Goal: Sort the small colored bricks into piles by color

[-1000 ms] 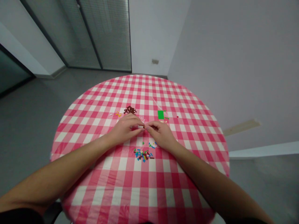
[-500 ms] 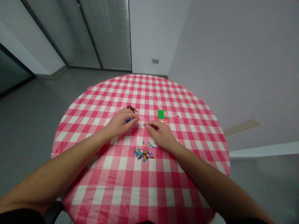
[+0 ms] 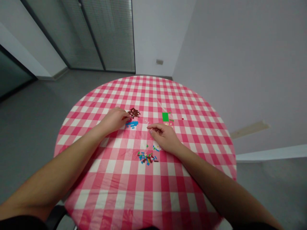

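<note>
Pink-and-white gingham cloth (image 3: 79, 179) is covering the round table in front of me, while a glazed partition with blinds (image 3: 107, 35) is standing at the upper left of the frame, beyond the grey floor (image 3: 31, 134). Left of centre on the cloth, my left hand (image 3: 114, 119) is reaching forward with its fingers curled down, the fingertips (image 3: 127, 117) resting just beside a small patch of blue plastic bricks (image 3: 131, 124) and just below a heap of dark brown bricks (image 3: 133, 112). I cannot tell whether those fingertips are pinching a piece. To the right, a few tiny pale bits (image 3: 146, 121) are lying near the centre of the cloth. Below them, a mixed pile of blue, green, yellow and brown bricks (image 3: 146, 157) is sitting apart from both hands, and a small scatter of white and coloured pieces (image 3: 156, 147) is lying just under the heel of my right hand (image 3: 164, 137). That hand is resting low over the cloth, its fingers bent loosely leftward; I cannot tell whether it is holding anything. Further right, a flat green plate (image 3: 165, 117) is lying above it, with a tiny red piece (image 3: 182, 118) beyond.
</note>
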Available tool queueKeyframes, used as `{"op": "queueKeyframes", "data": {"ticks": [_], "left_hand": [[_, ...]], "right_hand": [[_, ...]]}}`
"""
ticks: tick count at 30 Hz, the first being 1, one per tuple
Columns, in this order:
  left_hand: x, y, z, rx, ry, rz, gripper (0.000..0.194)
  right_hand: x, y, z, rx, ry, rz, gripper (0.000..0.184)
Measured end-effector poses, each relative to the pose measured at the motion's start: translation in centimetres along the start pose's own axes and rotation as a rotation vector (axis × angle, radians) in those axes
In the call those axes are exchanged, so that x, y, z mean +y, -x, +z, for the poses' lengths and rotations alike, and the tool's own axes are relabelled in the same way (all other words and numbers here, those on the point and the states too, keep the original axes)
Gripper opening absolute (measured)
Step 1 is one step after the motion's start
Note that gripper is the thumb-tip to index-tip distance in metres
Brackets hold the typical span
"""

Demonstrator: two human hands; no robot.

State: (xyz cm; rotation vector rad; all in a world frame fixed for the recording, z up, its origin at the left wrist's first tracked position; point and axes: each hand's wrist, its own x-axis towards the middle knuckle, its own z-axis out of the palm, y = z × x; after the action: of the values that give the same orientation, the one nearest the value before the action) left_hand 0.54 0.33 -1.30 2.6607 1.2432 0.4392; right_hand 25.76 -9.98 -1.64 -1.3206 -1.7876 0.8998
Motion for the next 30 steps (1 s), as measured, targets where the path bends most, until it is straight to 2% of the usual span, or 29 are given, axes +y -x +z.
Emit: {"op": "queueKeyframes", "data": {"ticks": [4, 9, 12, 16, 21, 23, 25, 30], "left_hand": [[-0.1, -0.3, 0.3, -0.022, -0.08, 0.065, 0.033], [-0.2, -0.5, 0.6, 0.017, -0.121, 0.063, 0.033], [0.0, -0.6, 0.7, 0.043, -0.124, 0.055, 0.032], [0.1, -0.7, 0.9, 0.049, -0.121, 0.06, 0.034], [-0.3, -0.8, 1.3, 0.075, -0.098, 0.009, 0.031], [-0.3, -0.8, 1.3, 0.06, -0.108, 0.014, 0.033], [-0.2, -0.8, 1.2, 0.045, -0.135, 0.022, 0.034], [0.2, -0.8, 1.0, 0.054, -0.167, 0.018, 0.034]], "right_hand": [[0.0, 0.1, -0.1, -0.092, 0.09, -0.093, 0.019], [-0.8, 0.5, -0.2, -0.343, 0.272, -0.274, 0.015], [-1.3, 0.7, -0.3, -0.444, 0.416, -0.344, 0.016], [-1.2, 0.6, -0.7, -0.483, 0.549, -0.357, 0.013], [-0.9, 0.4, -0.5, -0.489, 0.597, -0.372, 0.018], [-0.8, 0.2, -0.8, -0.453, 0.578, -0.365, 0.02], [-0.6, -0.2, -1.8, -0.347, 0.529, -0.318, 0.021], [1.6, -1.8, -6.8, 0.138, 0.443, -0.055, 0.023]]}}
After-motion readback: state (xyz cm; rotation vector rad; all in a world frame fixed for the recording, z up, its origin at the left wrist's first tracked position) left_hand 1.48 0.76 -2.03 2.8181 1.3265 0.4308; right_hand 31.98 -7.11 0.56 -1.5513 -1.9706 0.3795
